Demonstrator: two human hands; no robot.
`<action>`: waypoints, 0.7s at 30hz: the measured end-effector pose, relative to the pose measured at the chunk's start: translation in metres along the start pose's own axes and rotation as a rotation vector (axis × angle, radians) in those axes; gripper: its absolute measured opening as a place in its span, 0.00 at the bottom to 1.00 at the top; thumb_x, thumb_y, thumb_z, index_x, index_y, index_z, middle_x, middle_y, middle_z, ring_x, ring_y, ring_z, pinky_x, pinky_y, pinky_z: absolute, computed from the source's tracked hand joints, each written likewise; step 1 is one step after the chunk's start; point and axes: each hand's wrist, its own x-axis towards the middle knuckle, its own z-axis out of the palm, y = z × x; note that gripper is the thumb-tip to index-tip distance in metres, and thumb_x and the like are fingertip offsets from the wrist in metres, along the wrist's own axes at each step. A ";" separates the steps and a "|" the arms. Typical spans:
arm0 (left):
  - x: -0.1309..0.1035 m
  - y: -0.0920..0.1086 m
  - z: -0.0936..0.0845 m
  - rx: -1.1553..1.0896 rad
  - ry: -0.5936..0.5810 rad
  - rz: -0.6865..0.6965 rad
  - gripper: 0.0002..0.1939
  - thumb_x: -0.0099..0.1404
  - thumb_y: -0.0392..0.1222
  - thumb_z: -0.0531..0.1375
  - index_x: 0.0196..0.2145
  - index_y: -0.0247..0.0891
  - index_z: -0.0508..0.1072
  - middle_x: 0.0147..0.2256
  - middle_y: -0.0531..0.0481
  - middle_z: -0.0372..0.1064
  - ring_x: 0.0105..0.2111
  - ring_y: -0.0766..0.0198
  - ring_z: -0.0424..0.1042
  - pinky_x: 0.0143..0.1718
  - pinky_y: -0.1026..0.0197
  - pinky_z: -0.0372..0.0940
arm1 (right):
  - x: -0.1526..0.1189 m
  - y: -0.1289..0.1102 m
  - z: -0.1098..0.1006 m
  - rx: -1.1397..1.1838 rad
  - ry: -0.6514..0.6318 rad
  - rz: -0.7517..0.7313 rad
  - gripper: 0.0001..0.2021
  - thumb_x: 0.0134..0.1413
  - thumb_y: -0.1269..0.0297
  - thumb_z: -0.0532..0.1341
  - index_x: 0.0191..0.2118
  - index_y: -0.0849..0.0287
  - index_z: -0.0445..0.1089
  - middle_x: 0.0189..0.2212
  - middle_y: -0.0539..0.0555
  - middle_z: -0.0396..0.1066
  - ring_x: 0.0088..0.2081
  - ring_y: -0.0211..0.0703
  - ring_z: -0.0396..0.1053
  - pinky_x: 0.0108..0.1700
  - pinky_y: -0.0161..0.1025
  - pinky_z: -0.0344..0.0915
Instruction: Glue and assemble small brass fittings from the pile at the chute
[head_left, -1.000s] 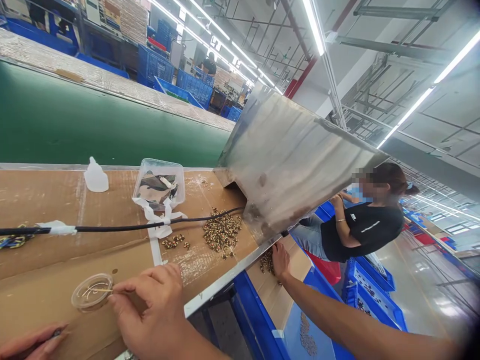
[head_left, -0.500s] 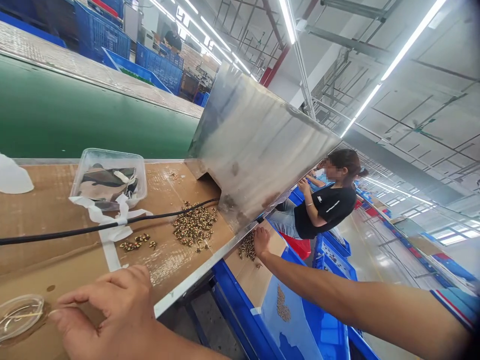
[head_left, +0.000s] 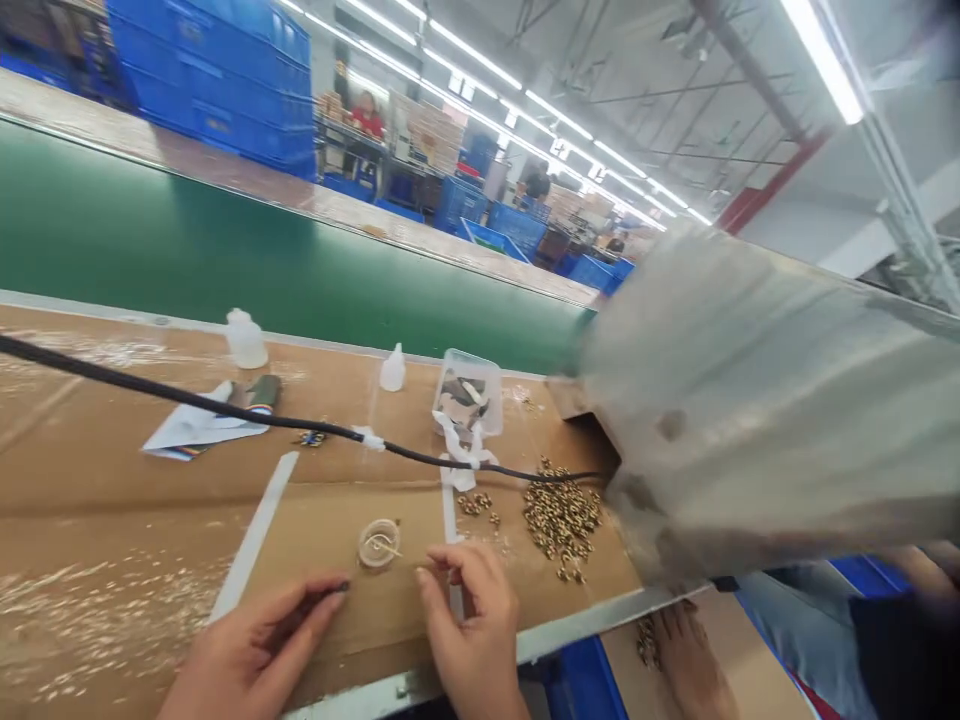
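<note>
My left hand [head_left: 270, 640] pinches a small dark piece [head_left: 343, 587] between thumb and forefinger, above the cardboard-covered table. Beside it, my right hand [head_left: 474, 620] is closed in a loose pinch; whatever its fingertips hold is too small to make out. Between and just beyond the hands sits a round clear dish [head_left: 375, 556] with a thin pale stick lying across it. Past my right hand, a few small dark-and-gold pieces [head_left: 474, 503] lie near a larger pile [head_left: 561, 515] of the same kind.
A black cable [head_left: 285, 418] crosses the table into a big metal hood [head_left: 757, 430] at right. A clear tub [head_left: 491, 405], two white bottles [head_left: 246, 340] and a cloth [head_left: 199, 425] stand farther back. Behind runs a green belt [head_left: 337, 290]. Another person's hand [head_left: 694, 660] touches pieces lower right.
The view has swung left and levelled out, so my left hand and the whole dish now show. The other person's hand remains by the pieces below the hood.
</note>
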 end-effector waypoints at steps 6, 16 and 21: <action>0.001 0.009 -0.001 -0.041 -0.063 0.011 0.10 0.62 0.53 0.62 0.38 0.51 0.81 0.35 0.59 0.82 0.34 0.64 0.81 0.37 0.74 0.72 | 0.001 0.000 0.015 -0.021 -0.041 -0.060 0.09 0.58 0.69 0.64 0.43 0.49 0.76 0.36 0.52 0.71 0.38 0.45 0.70 0.39 0.41 0.66; 0.003 0.015 0.000 -0.140 -0.091 -0.117 0.12 0.62 0.52 0.62 0.38 0.47 0.81 0.35 0.55 0.82 0.35 0.61 0.81 0.38 0.72 0.73 | 0.015 -0.008 0.022 -0.100 -0.041 -0.170 0.06 0.61 0.68 0.62 0.39 0.52 0.76 0.33 0.52 0.72 0.37 0.44 0.71 0.40 0.40 0.66; 0.006 0.022 0.000 -0.158 -0.084 -0.143 0.11 0.61 0.52 0.62 0.37 0.48 0.82 0.34 0.56 0.82 0.34 0.61 0.81 0.36 0.73 0.72 | 0.016 -0.012 0.019 -0.073 -0.051 -0.119 0.06 0.63 0.68 0.59 0.38 0.54 0.74 0.35 0.53 0.71 0.39 0.46 0.69 0.41 0.41 0.63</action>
